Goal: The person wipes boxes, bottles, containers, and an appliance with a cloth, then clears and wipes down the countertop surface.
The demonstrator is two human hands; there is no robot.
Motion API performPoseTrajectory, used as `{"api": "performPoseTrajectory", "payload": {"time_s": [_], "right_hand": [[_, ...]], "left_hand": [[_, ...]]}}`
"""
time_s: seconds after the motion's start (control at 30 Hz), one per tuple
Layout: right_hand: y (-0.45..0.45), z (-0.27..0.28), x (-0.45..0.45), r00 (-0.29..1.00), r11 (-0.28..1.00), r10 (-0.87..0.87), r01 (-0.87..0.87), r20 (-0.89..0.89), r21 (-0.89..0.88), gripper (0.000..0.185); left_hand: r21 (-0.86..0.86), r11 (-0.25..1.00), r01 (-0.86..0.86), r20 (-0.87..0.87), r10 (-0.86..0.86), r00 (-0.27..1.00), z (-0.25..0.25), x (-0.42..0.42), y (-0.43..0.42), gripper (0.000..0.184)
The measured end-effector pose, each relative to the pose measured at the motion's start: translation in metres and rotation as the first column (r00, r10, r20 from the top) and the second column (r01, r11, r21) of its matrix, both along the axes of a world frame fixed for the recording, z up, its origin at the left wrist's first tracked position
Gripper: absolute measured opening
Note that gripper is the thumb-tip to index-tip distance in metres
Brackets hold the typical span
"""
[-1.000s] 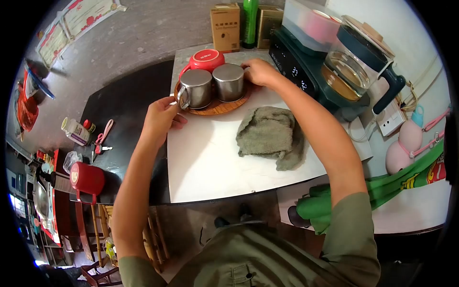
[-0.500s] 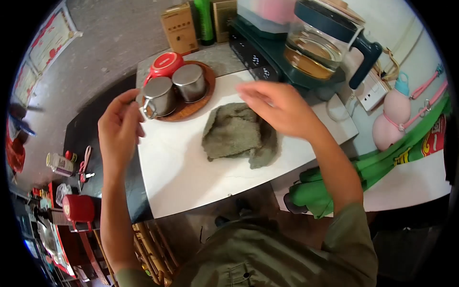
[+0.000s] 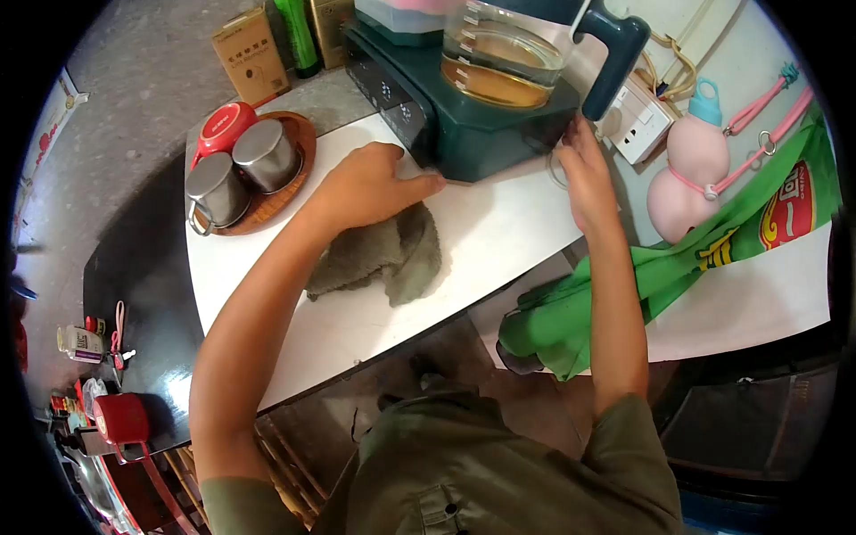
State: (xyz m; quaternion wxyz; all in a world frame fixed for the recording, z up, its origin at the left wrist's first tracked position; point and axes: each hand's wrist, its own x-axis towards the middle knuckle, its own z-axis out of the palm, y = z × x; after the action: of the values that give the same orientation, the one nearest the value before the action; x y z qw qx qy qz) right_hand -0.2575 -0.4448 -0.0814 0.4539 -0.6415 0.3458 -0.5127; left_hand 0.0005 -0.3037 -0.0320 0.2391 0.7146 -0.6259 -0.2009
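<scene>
My left hand [image 3: 374, 185] is over the cloth's far edge, at the front left corner of a dark green appliance base [image 3: 495, 143]. Its thumb stretches toward that corner, apart from the fingers. At the base's right side is my right hand [image 3: 586, 178], fingers extended and partly hidden by its edge; firm contact cannot be made out. On the base stands a glass kettle [image 3: 504, 53] with a dark handle, holding amber liquid. A crumpled olive-green cloth [image 3: 379, 254] lies on the white tabletop beneath my left wrist.
Left of the cloth, a round wooden tray [image 3: 299, 147] bears two metal mugs [image 3: 267, 156] and a red cup [image 3: 226, 127]. Behind is a cardboard box [image 3: 251, 58]. A power strip [image 3: 637, 120], pink bottle [image 3: 687, 174] and green bag [image 3: 642, 285] are at right.
Both hands have moved from above the table to the appliance base, the left one crossing over the cloth and the right one reaching the base's right side. The view has swung right.
</scene>
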Motion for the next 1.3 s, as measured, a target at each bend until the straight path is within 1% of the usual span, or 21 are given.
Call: {"api": "performPoseTrajectory", "payload": {"time_s": [0.07,0.1,0.13,0.2,0.27,0.3,0.37,0.43,0.47,0.53,0.67,0.8,0.87,0.9,0.97,1.03,1.1,1.17,1.2,1.23,1.3], "right_hand": [[-0.006,0.008,0.009,0.998,0.997,0.061,-0.062,0.024,0.052,0.051],[-0.012,0.008,0.013,0.997,0.996,0.037,-0.042,0.066,0.078,0.047],[-0.017,0.008,0.015,0.994,0.994,0.013,-0.024,0.107,0.103,0.044],[-0.023,0.009,0.018,0.998,0.997,-0.011,0.006,0.063,0.08,0.044],[-0.027,0.007,0.018,0.999,0.997,-0.04,0.038,0.026,0.063,0.044],[-0.029,0.005,0.018,0.999,0.997,-0.033,0.031,0.033,0.064,0.046],[-0.026,0.008,0.02,0.999,0.998,-0.024,0.021,0.042,0.061,0.048],[-0.016,0.015,0.022,0.992,0.994,-0.01,-0.004,0.124,0.113,0.046],[-0.016,0.016,0.021,0.992,0.994,-0.012,-0.003,0.128,0.111,0.046],[-0.016,0.017,0.02,0.996,0.993,-0.009,-0.001,0.086,0.115,0.045],[-0.02,0.013,0.018,0.996,0.992,0.0,-0.011,0.084,0.128,0.046],[-0.002,0.02,0.017,0.997,0.988,-0.027,0.016,0.068,0.15,0.048],[-0.002,0.017,0.016,0.997,0.992,-0.036,0.027,0.063,0.125,0.048],[-0.004,0.012,0.015,0.994,0.994,-0.044,0.033,0.104,0.106,0.043],[-0.02,-0.006,0.006,0.986,0.989,0.016,-0.04,0.168,0.14,0.037],[-0.008,0.001,0.01,0.964,0.994,0.048,-0.072,0.263,0.082,0.033],[-0.008,-0.001,0.008,0.962,0.995,0.019,-0.045,0.272,0.089,0.033],[-0.011,-0.007,0.013,0.959,0.998,0.068,-0.063,0.276,-0.028,0.037],[-0.01,-0.007,0.016,0.956,0.999,0.05,-0.049,0.289,-0.01,0.04],[-0.007,-0.007,0.02,0.954,0.999,0.032,-0.036,0.297,0.007,0.043],[-0.028,-0.018,0.005,0.961,0.995,0.099,-0.104,0.26,0.008,0.047]], "left_hand": [[-0.013,0.999,0.05,0.022,-0.049,0.999,-0.01,0.0,-0.009,0.081],[-0.017,0.999,0.051,0.019,-0.05,0.999,-0.012,-0.001,-0.011,0.081],[-0.055,0.998,0.013,0.047,-0.01,0.999,-0.014,-0.002,-0.014,0.083],[-0.098,0.995,-0.029,0.069,0.036,0.997,-0.016,-0.003,-0.016,0.086],[-0.176,0.976,-0.129,-0.038,0.125,0.991,-0.019,-0.001,-0.018,0.092],[-0.176,0.976,-0.13,-0.039,0.125,0.991,-0.019,-0.003,-0.019,0.092],[-0.099,0.992,-0.081,-0.106,0.071,0.992,-0.019,-0.008,-0.021,0.095],[-0.13,0.988,-0.079,-0.101,0.066,0.993,-0.027,-0.01,-0.026,0.098],[-0.161,0.984,-0.077,-0.096,0.062,0.993,-0.026,-0.014,-0.026,0.101],[-0.137,0.987,-0.08,-0.072,0.071,0.995,-0.023,-0.021,-0.026,0.104],[-0.119,0.986,-0.118,-0.058,0.112,0.992,-0.02,-0.031,-0.025,0.112],[-0.095,0.985,-0.144,-0.023,0.143,0.989,-0.019,-0.035,-0.022,0.113],[-0.11,0.984,-0.139,0.014,0.141,0.99,-0.025,-0.033,-0.023,0.115],[-0.104,0.982,-0.159,0.007,0.16,0.987,-0.026,-0.035,-0.022,0.115],[-0.107,0.982,-0.155,0.029,0.159,0.987,-0.026,-0.036,-0.019,0.114],[-0.088,0.987,-0.137,0.03,0.14,0.99,-0.017,-0.041,-0.011,0.108],[-0.111,0.977,-0.181,0.033,0.186,0.982,-0.015,-0.047,-0.009,0.104],[-0.11,0.975,-0.19,0.119,0.203,0.972,-0.019,-0.05,-0.01,0.11],[-0.109,0.975,-0.192,0.157,0.208,0.965,-0.02,-0.051,-0.009,0.117],[-0.072,0.979,-0.193,0.151,0.201,0.968,-0.021,-0.049,-0.006,0.121],[-0.047,0.981,-0.186,0.14,0.191,0.972,-0.017,-0.053,-0.005,0.119]]}}
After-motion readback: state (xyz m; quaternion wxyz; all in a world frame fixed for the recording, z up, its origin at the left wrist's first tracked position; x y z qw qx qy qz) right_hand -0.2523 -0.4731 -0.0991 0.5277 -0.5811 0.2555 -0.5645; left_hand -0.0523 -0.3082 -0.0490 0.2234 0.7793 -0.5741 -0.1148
